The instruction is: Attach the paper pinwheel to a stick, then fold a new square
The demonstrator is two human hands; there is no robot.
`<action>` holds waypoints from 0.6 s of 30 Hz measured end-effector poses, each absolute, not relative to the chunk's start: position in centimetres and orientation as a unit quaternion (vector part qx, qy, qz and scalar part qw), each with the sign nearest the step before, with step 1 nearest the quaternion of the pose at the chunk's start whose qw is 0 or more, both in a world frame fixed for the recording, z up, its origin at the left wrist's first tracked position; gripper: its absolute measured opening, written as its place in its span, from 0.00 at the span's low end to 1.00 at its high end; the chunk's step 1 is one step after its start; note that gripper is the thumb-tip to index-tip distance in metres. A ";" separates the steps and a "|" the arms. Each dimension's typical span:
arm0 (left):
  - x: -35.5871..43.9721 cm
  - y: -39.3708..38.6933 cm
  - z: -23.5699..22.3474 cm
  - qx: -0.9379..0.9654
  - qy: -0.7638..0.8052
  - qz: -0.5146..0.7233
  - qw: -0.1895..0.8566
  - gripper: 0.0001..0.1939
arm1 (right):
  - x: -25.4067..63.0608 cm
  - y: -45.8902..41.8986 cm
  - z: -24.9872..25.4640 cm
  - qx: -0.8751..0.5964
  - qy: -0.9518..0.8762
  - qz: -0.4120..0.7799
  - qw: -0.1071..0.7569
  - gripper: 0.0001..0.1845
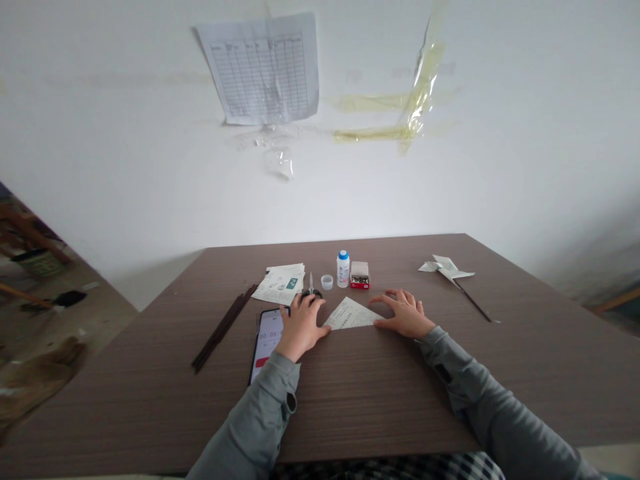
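Note:
A printed sheet of paper folded into a triangle (353, 315) lies flat on the table, its peak pointing away from me. At its left corner is the thumb of my left hand (303, 327), fingers spread and stretched over the table beside the phone and scissors. My right hand (403, 315) has its thumb at the right corner, with the other fingers apart and curved above the table. Neither hand is closed around anything. Just beyond my left fingertips lie scissors (312, 291) with dark handles, partly hidden by that hand.
The brown table (380, 400) holds a phone (267, 340) showing a timer, dark sticks (225, 328), a stack of papers (281, 283), a small round cup (327, 282), a blue-capped bottle (343, 269), a red box (360, 275) of small metal pieces, and a paper pinwheel (447, 268) on a stick.

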State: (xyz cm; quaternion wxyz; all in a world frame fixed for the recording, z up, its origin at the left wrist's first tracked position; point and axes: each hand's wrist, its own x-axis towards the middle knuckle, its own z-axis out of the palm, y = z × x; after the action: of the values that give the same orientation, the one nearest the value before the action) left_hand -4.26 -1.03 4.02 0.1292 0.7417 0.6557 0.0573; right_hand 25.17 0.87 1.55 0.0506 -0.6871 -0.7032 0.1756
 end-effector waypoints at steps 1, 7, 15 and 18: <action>-4.5 -1.0 4.0 0.741 0.657 0.053 0.125 0.36 | 25.5 1.0 1.4 -0.685 -0.704 0.177 0.055 0.37; -5.6 -0.8 4.3 0.732 0.671 0.010 0.118 0.39 | 28.0 1.9 0.8 -0.668 -0.716 0.192 0.065 0.38; -5.6 -0.9 4.9 0.724 0.679 -0.014 0.122 0.37 | 29.7 2.2 0.7 -0.670 -0.717 0.175 0.077 0.37; -5.5 -1.0 4.9 0.723 0.678 -0.015 0.130 0.36 | 29.3 1.9 0.7 -0.670 -0.716 0.181 0.078 0.38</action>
State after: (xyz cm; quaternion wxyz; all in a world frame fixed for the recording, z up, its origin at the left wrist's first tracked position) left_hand -5.46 -1.02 4.94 0.1298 0.7234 0.6780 -0.0147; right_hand 29.33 1.89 0.72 0.0784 -0.6699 -0.7157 0.1812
